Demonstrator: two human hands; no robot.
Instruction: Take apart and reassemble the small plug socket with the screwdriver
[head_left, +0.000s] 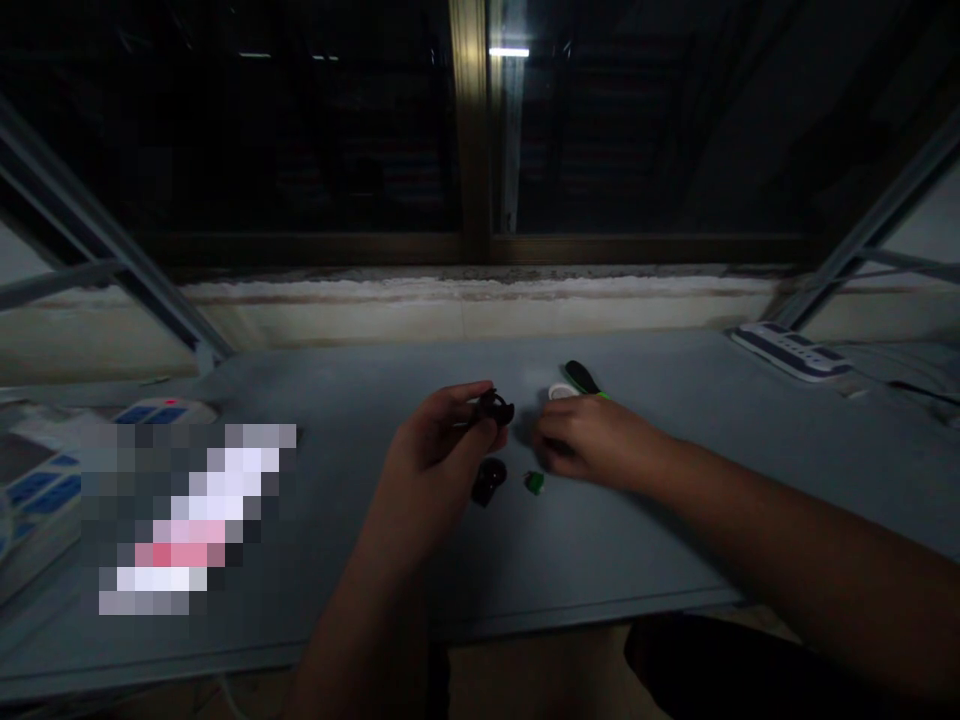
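Between the thumb and fingers of my left hand is a small black plastic part with a curved edge; its exact kind does not show. Below it on the table lies another shiny black piece. A little green part with light-coloured ends rests to the right of that. My right hand is low over the table with its fingers curled, and their tips are in shadow, so anything in them is hidden. Just behind it are a white round item and a black-and-green handle, partly covered by the hand.
A white and dark power strip lies at the back right, with a cable beside it. More power strips with blue sockets stand at the left. A blurred-out bright object is on the grey table. A window is behind.
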